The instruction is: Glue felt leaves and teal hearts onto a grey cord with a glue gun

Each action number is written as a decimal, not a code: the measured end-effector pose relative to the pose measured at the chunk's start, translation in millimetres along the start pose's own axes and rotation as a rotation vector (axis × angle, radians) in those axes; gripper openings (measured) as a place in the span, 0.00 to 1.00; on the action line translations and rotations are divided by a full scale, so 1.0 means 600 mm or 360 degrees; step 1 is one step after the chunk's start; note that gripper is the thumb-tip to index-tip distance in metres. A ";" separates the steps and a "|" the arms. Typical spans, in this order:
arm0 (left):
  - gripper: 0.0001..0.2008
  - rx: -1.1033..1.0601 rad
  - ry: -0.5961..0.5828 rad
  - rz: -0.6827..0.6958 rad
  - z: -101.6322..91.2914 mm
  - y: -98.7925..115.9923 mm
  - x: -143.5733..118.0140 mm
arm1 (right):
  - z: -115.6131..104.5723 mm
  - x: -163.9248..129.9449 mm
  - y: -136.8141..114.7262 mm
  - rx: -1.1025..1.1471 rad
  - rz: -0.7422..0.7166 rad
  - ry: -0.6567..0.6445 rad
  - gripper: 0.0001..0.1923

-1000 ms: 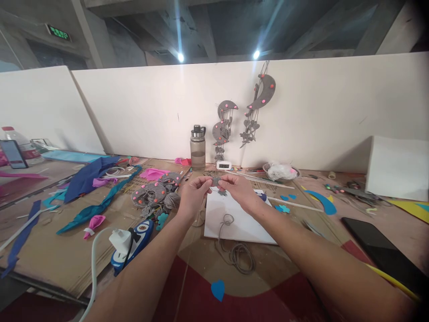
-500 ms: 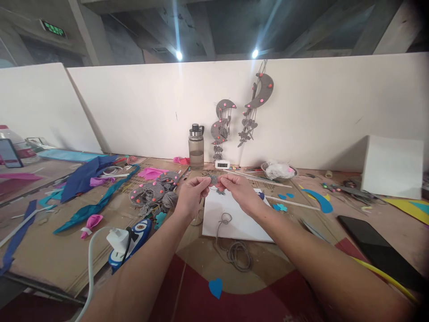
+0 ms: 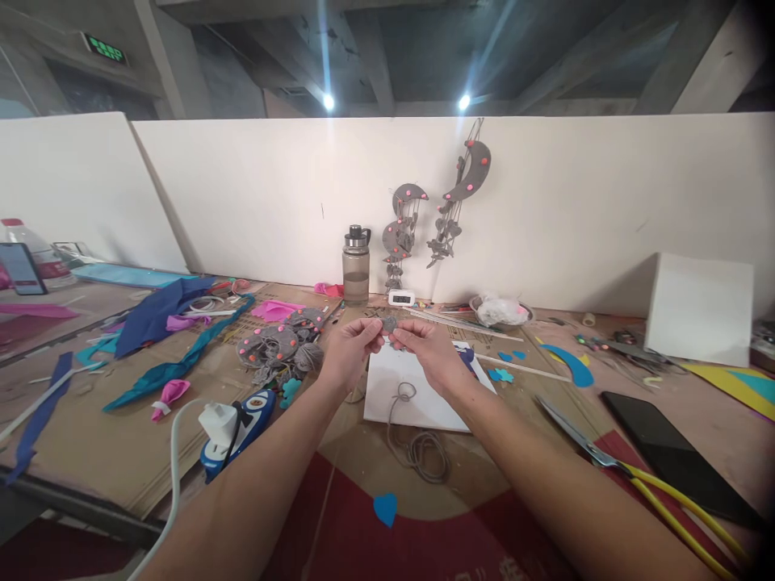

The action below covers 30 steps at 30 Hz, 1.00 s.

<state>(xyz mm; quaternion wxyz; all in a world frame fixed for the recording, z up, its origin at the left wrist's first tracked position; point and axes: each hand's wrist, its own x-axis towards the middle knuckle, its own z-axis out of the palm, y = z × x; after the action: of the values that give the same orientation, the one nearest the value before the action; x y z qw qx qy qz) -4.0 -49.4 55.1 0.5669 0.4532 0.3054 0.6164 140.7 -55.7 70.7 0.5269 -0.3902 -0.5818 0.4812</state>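
My left hand (image 3: 354,351) and my right hand (image 3: 429,349) meet in front of me, above a white sheet (image 3: 433,407). Between their thumbs and forefingers is a small grey felt piece (image 3: 389,324), pinched from both sides; its exact shape is too small to tell. Grey cord (image 3: 427,456) trails from the sheet down to a loose coil on the cardboard. Left of my left hand lies a heap of grey felt shapes (image 3: 278,343) with pink dots and cords. A blue heart cutout (image 3: 386,508) rests nearer to me.
Yellow-handled scissors (image 3: 596,453) and a black phone (image 3: 663,448) lie at the right. A water bottle (image 3: 356,270) and a small white clock (image 3: 400,298) stand at the back. Crescent-shaped felt mobiles (image 3: 475,173) hang on the white panel. A blue power strip (image 3: 254,415) sits left.
The view has shifted slightly, and more of the scissors shows beside my right forearm. Both hands still pinch the grey felt piece, with the right fingers a little closer to the left.
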 end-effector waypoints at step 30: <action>0.11 0.0150 -0.0132 0.0054 0.009 -0.016 -0.009 | -0.030 -0.008 0.031 -0.1223 -0.1286 0.0311 0.05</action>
<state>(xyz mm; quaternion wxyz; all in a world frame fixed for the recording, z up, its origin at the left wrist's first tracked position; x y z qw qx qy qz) 4.5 -54.0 47.4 0.5465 0.5096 0.3027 0.5916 158.3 -53.3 51.0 0.5407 -0.3430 -0.7669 -0.0433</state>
